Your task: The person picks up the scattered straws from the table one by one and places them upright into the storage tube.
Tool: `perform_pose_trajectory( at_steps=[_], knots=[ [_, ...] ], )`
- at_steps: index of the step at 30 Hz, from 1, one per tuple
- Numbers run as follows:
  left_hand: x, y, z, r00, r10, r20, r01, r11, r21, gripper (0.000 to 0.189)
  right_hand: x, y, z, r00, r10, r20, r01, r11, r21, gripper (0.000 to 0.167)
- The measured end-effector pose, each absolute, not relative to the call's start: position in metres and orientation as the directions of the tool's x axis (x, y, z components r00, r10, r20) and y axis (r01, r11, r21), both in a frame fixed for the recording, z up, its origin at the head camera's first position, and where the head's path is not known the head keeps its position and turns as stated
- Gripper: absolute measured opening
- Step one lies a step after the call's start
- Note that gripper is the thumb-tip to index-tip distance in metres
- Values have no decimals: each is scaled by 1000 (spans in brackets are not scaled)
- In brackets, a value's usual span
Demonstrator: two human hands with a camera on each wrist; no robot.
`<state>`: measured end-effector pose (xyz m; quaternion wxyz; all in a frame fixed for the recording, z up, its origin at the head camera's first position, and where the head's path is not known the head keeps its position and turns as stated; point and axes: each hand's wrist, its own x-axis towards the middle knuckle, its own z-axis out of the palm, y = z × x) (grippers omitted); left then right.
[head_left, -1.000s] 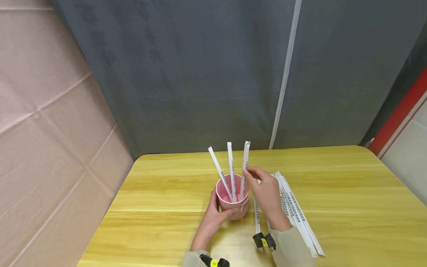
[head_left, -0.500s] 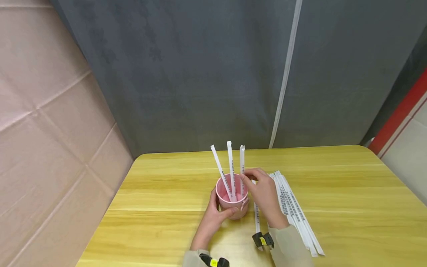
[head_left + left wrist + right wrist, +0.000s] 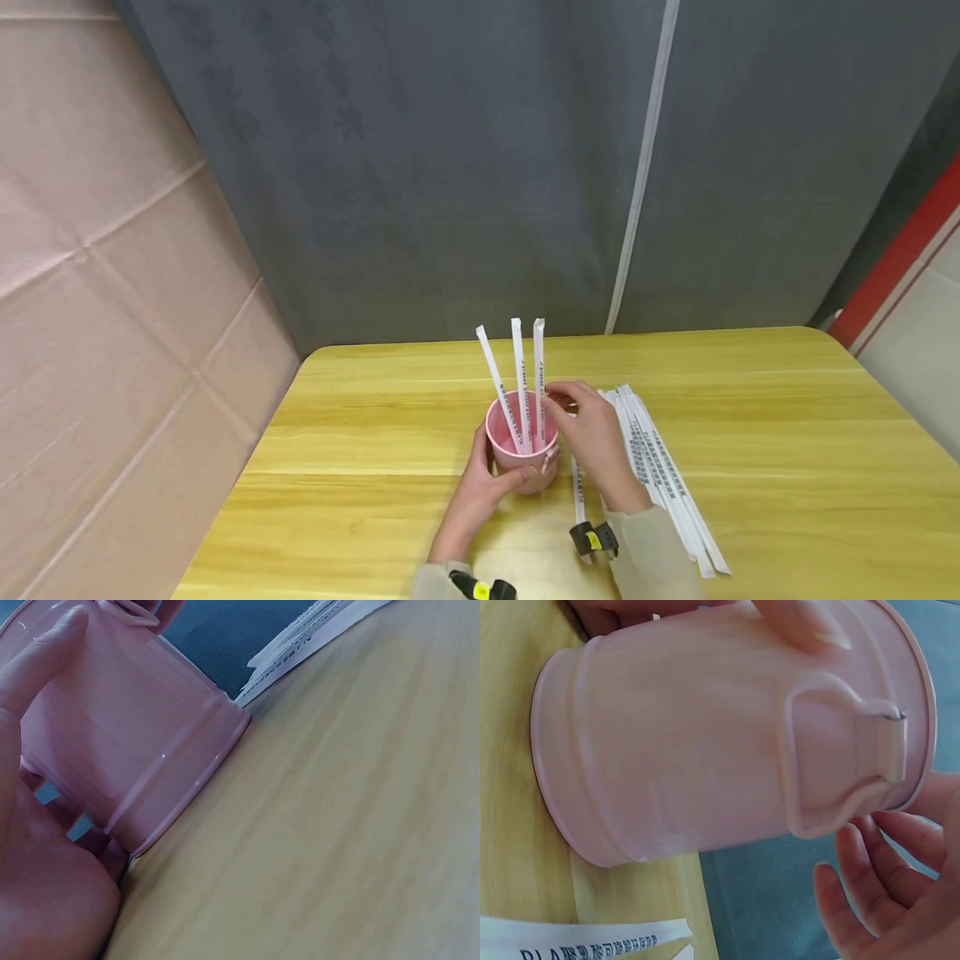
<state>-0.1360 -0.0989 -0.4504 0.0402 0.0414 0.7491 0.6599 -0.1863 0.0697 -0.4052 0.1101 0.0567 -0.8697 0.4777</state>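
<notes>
My left hand [image 3: 474, 493] grips a small pink bucket [image 3: 538, 478] from the left, thumb along its near side. In the left wrist view the bucket's base meets the wood. Three paper-wrapped straws stand in it: one leaning left [image 3: 490, 360], one in the middle [image 3: 518, 354] and one at the right [image 3: 538, 354]. My right hand [image 3: 597, 442] is at the right rim, thumb and index tips beside the right straw, which shows past them. In the right wrist view the other fingers hang loosely curved near a wire loop handle [image 3: 789, 761]; the straws are hidden there.
Several wrapped straws [image 3: 663, 475] lie in a pile right of my right hand on the wooden table [image 3: 360, 450]. A single wrapped straw [image 3: 577, 492] lies between bucket and right wrist. A dark grey curtain [image 3: 420, 167] hangs behind the table.
The right straw has swung left to nearly upright inside the bucket. My right hand came down and slightly left with it, then its fingertips parted a little from the straw. The left hand stays put.
</notes>
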Motion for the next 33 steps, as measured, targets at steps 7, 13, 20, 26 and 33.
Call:
perform_pose_trajectory(
  at_steps=[7, 13, 20, 26, 33],
  knots=[
    [-136, -100, -450, -993, 115, -10, 2, 109, 994, 93, -189, 82, -404, -972, 51, 227, -170, 511, -843, 29],
    [-140, -104, -459, -994, 109, -18, -5, 118, 993, 94, -193, 102, -404, -975, 56, 215, -154, 526, -836, 33],
    [-148, -108, -477, -996, 87, -7, 5, 133, 991, 93, -196, 130, -412, -996, -20, 83, -78, 607, -791, 55],
    [-148, -105, -480, -997, 78, -6, 5, 129, 992, 94, -199, 155, -419, -998, -48, 49, -68, 668, -741, 66],
    [-149, -98, -478, -996, 90, 6, 18, 132, 991, 95, -200, 176, -431, -999, -11, -34, 14, 753, -658, 70]
  ],
)
